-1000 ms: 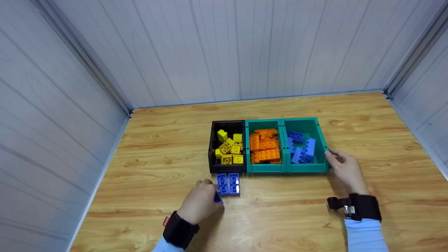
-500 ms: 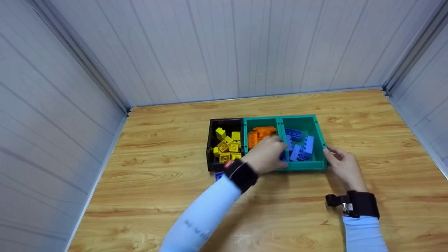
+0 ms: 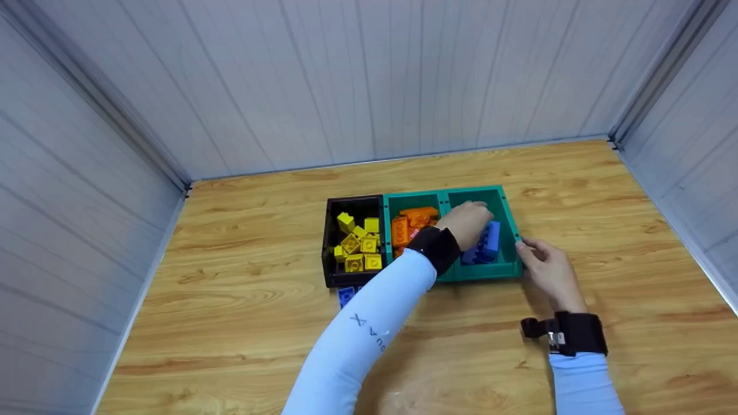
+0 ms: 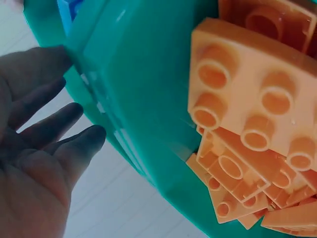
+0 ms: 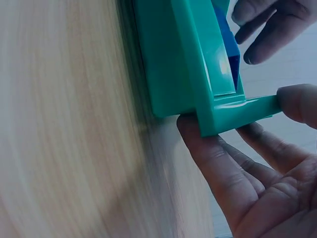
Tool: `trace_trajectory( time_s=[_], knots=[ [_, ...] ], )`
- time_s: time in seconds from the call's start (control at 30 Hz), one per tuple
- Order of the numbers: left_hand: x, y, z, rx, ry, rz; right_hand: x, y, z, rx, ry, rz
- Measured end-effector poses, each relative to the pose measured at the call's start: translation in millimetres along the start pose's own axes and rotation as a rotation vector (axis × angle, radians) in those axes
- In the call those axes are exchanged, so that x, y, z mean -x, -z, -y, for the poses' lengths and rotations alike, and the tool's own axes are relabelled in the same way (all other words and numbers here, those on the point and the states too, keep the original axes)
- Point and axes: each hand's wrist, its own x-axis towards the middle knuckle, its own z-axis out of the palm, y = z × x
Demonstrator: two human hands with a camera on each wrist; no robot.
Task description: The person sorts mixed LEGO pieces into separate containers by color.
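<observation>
My left hand [image 3: 471, 221] hovers over the right teal bin [image 3: 507, 216], above the blue bricks [image 3: 488, 244] lying in it. In the left wrist view that hand [image 4: 54, 129] has its fingers spread and its palm empty, beside the teal wall [image 4: 143, 99] and the orange bricks [image 4: 247, 109]. My right hand [image 3: 533, 253] holds the same bin's near right corner. The right wrist view shows its thumb [image 5: 297, 101] on the corner lip [image 5: 237, 111] and its fingers [image 5: 213, 153] underneath.
A middle teal bin holds orange bricks [image 3: 410, 222] and a black bin [image 3: 330, 242] holds yellow bricks [image 3: 354, 245]. A blue brick [image 3: 346, 295] lies on the wooden table [image 3: 242, 323] before the black bin, partly behind my left sleeve. Grey walls close in three sides.
My left hand left the blue bricks on the table, crossed to the right with a blue piece, and now hangs empty over the right bin. My right hand stayed at the corner.
</observation>
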Motion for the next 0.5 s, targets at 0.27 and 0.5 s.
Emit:
trace_trajectory(
  time_s=[0.27,0.5],
  knots=[
    [32.6,14.2,12.0,0.041,-0.024,-0.103,-0.4,-0.9,1.7,-0.021,0.004,0.009],
    [95.9,16.3,39.2,0.117,-0.051,-0.227,-0.9,-0.9,0.0,-0.007,-0.016,0.011]
  ],
)
